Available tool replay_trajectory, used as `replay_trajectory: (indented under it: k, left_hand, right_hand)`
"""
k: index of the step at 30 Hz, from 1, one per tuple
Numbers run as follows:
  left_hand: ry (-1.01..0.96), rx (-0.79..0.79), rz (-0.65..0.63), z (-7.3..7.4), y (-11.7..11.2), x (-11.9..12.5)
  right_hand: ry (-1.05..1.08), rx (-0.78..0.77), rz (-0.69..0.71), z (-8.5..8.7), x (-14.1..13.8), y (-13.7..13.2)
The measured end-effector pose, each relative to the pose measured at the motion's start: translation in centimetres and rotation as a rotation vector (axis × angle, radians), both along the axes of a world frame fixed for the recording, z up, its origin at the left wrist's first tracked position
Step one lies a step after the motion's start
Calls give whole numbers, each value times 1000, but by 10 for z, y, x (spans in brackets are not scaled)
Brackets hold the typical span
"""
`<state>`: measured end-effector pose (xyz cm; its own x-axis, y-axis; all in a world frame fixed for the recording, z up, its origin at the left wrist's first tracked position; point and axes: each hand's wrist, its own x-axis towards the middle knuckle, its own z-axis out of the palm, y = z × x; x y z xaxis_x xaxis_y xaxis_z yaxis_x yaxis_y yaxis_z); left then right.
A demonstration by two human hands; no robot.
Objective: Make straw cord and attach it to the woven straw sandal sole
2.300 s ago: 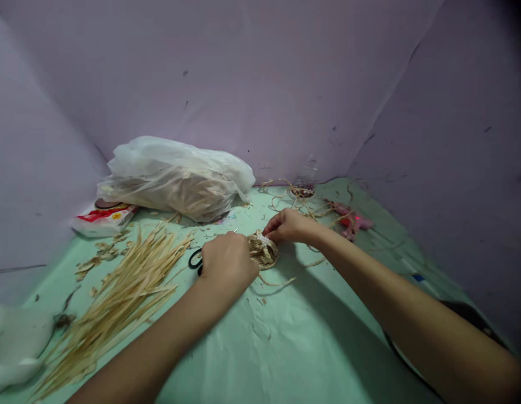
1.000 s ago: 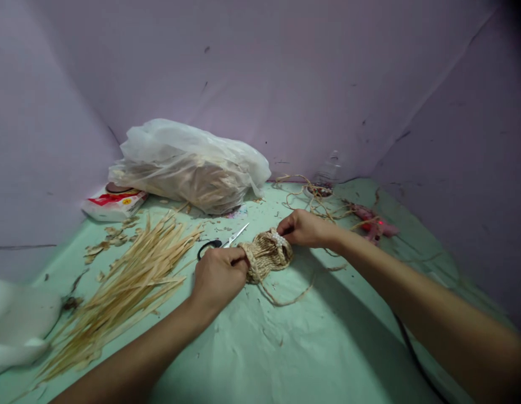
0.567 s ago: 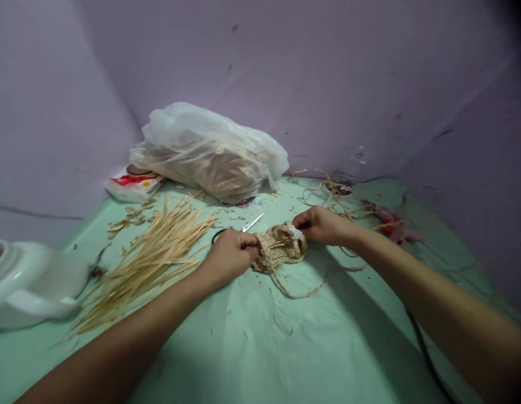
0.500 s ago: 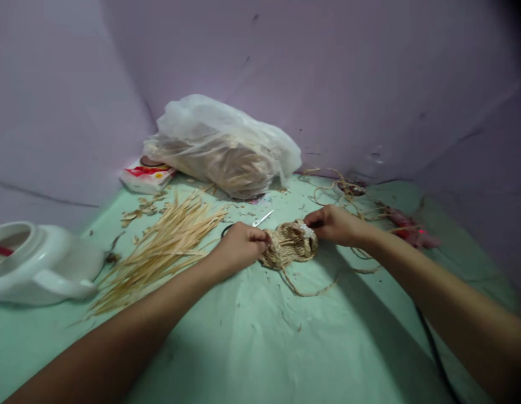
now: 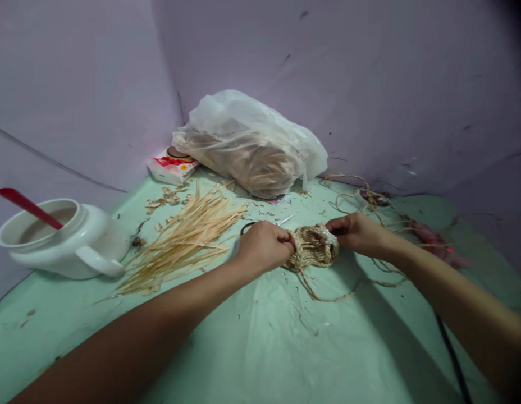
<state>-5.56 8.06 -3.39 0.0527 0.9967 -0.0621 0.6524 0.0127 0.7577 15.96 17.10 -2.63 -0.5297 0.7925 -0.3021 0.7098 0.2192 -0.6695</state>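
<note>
On the bench, the woven piece was positioned between the two hands. Its body was judged largely formed. One end was pinched by the closed fingers of the left hand; the opposite rim was gripped by the nearly closed right hand. White trim had been fitted there. The cord tail was left loose, apparently unfinished.
</note>
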Motion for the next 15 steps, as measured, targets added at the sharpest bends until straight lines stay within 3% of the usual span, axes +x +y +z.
replay_trajectory:
  k: [7, 15]
  left_hand:
    - [135, -2, 24, 3, -2, 6]
    - [161, 21, 73, 4, -9, 11]
  right_hand:
    - [213, -127, -172, 5, -1, -9]
    - [130, -38, -170, 0, -6, -11]
